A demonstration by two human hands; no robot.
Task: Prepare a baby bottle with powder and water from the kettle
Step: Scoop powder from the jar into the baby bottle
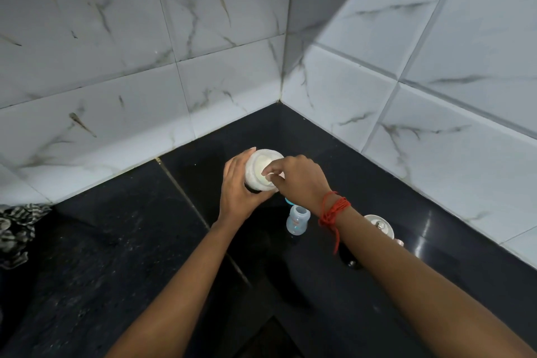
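My left hand (236, 187) grips a clear jar of white powder (259, 167), tilted with its open mouth toward me, above the black counter. My right hand (299, 179) reaches into the jar's mouth and pinches a small white scoop (268, 177). A small clear baby bottle (297, 219) stands open on the counter just below my right wrist, with a blue part (287, 200) showing behind it. The kettle (379, 225) sits to the right, mostly hidden by my right forearm; only its white lid with a metal knob shows.
The black stone counter (130, 256) fills a corner between two white marble-tiled walls (145, 67). A black-and-white patterned cloth (17, 227) lies at the counter's left edge. A small dark object (351, 263) lies under my right forearm.
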